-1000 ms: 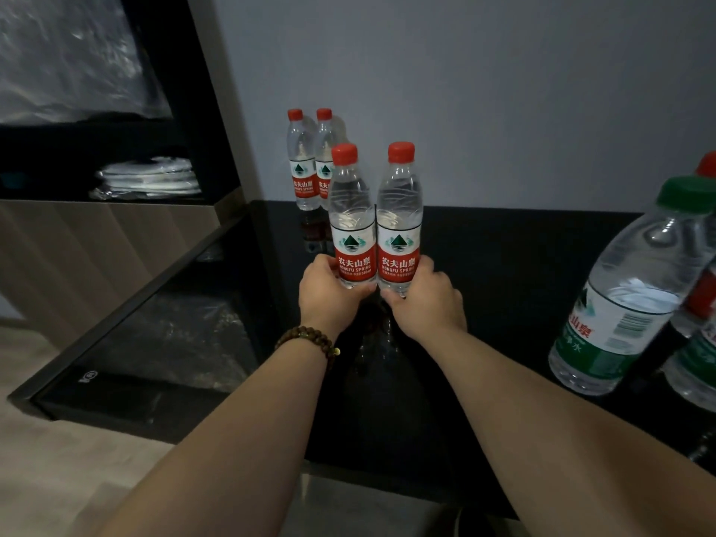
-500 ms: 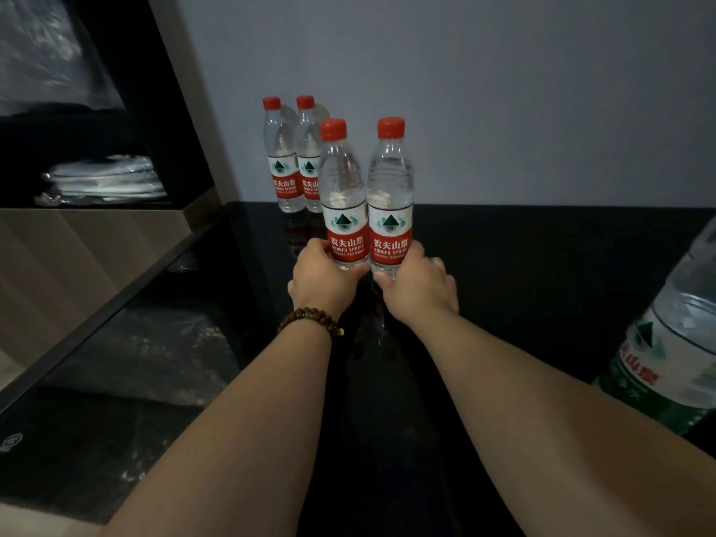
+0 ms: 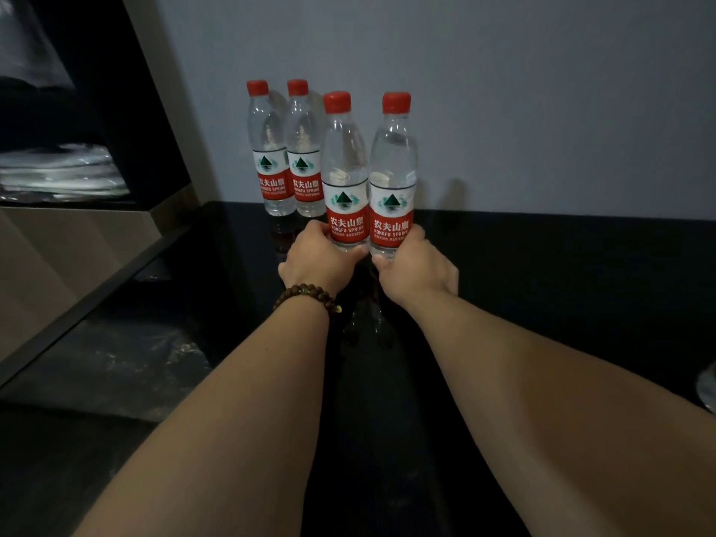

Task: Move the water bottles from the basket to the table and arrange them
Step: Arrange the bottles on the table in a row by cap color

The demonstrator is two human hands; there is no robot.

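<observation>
My L hand grips left water bottle, R hand grips right water bottle, both upright, side by side, w/ far pair standing just beyond-left on table.

Desk: black glossy top, back edge against the grey wall. Standing upright on it at the back, right by the wall and touching each other: rear left bottle, rear right bottle, both red-capped. Just in front, side by side: front left bottle, front right bottle. The left hand and right hand cover their bases, so desk contact can't be confirmed. Clear object cut off at the right frame edge.
</observation>
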